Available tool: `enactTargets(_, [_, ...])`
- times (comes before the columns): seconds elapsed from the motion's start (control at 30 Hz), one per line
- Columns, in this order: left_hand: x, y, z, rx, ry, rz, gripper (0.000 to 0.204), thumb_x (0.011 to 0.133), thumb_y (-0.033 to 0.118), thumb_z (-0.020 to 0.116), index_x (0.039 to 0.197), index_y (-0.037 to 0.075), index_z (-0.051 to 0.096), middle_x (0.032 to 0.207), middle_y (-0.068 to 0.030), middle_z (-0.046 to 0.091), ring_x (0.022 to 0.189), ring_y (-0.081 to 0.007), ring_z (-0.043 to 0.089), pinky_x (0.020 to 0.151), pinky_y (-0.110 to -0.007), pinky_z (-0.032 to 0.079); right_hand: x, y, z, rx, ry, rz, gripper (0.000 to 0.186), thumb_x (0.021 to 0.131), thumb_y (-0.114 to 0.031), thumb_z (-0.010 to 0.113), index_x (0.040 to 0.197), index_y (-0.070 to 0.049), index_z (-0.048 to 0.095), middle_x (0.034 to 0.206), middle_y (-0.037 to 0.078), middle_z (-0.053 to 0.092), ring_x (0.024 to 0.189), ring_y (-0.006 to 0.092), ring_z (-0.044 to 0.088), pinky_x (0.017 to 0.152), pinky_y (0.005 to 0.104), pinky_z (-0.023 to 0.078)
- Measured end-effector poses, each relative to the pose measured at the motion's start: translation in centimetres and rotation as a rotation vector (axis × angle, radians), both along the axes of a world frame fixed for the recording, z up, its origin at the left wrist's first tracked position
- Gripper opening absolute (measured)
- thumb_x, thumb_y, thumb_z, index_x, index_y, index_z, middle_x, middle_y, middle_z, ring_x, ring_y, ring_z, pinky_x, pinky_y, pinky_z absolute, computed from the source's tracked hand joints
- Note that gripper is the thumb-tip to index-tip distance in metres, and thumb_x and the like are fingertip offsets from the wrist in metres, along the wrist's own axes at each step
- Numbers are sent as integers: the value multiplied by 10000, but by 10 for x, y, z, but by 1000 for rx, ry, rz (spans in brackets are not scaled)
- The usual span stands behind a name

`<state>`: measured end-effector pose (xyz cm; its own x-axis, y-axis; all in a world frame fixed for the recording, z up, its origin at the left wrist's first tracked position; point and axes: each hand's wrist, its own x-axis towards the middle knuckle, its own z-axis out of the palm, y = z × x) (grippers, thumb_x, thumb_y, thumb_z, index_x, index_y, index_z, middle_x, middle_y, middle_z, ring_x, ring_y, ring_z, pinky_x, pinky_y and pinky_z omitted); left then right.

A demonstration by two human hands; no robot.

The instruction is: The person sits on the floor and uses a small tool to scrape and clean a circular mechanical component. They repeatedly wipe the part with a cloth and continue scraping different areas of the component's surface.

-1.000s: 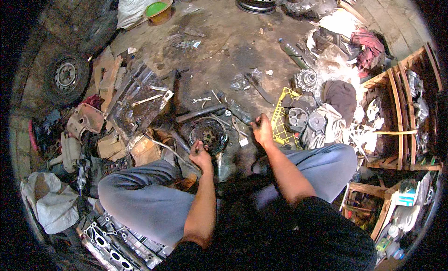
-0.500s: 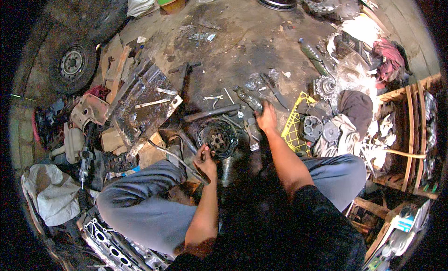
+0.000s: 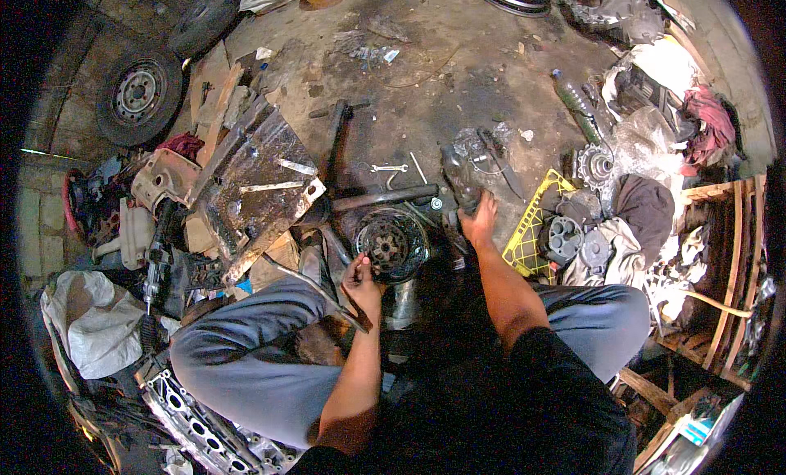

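Observation:
My right hand (image 3: 481, 220) is closed round the near end of a dark, see-through plastic bottle (image 3: 458, 177), which points away from me. My left hand (image 3: 361, 285) has its fingers curled together at the near left edge of a round, greasy metal part (image 3: 388, 244) with a dark centre. What those fingers hold, if anything, is too small to make out. A bent metal bar (image 3: 315, 288) runs beside my left wrist. Behind the round part lies a thick metal tube (image 3: 385, 198), with a spanner (image 3: 389, 168) farther back.
On the right is a yellow plastic crate (image 3: 534, 229) beside greasy metal parts (image 3: 565, 236) and rags. A dirty metal plate (image 3: 266, 180) leans at left, with a wheel (image 3: 139, 96) behind it. A cylinder head (image 3: 196, 426) lies near my left knee.
The bottle has swung from slanting left to pointing more straight away from me, in my right hand. My left hand stays by the round part. The whole view has shifted slightly.

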<state>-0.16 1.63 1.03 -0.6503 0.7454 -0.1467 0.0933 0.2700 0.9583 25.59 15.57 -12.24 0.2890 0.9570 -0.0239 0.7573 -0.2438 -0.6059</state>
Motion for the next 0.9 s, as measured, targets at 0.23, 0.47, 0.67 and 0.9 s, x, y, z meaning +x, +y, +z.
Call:
enactTargets(0.23, [19,7,32,29,-16,42,286,967,198,685,1096,-57,686,816,-19,641,712,-105,582,687,-262,478,-7,-13,9,-93,-153,292,871,677,-262,833,1418,-96,408,1381,157,491,1321,372,414,1107,572,310])
enactTargets(0.47, [19,6,32,68,-72,36,306,963,210,691,1100,-64,687,774,-26,650,718,-115,617,685,-265,479,-13,-20,39,-209,-70,342,1003,669,-252,818,1530,-317,307,1501,199,381,1417,427,296,1139,682,182])
enactTargets(0.67, [23,8,35,170,-91,48,288,958,172,691,1103,-76,679,819,-64,664,719,-125,628,672,-285,504,-23,-24,72,-208,-87,359,1102,705,-294,820,1586,-263,159,1523,230,373,1442,438,288,1168,659,179])
enactTargets(0.9, [55,16,16,220,-445,35,212,957,105,673,1083,-65,687,832,-67,669,702,-151,640,630,-289,545,5,31,186,513,132,114,763,817,-158,772,1470,-81,383,1392,231,502,1291,401,478,1084,461,392])
